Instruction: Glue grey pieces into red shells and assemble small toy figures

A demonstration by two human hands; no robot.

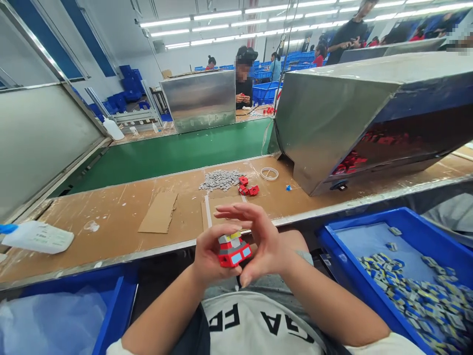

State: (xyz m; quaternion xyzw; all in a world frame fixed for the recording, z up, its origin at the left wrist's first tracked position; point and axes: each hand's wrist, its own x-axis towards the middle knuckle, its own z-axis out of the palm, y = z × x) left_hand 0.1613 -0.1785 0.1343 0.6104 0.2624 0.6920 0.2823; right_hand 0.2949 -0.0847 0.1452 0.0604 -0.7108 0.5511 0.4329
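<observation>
Fingers [221, 230] of the left hand [207, 252] close around a red toy vehicle [235, 257], held just above the lap; the right hand [269, 246] is cupped beside it, thumb and fingers well apart, and whether it touches the toy I cannot tell. Light-blue windows show on the toy's front, with grey and yellow on top, so this one looks largely put together; whether anything is missing does not show. To the right, a blue plastic bin [353, 264] holds many small grey, blue and yellow parts [417, 291]. On the bench [111, 207] lie a few loose red pieces [253, 190] beside a heap of grey pieces [220, 180], so more units probably remain. Behind them runs a green conveyor belt [177, 150]; past it, a co-worker [244, 91] holds something red.
</observation>
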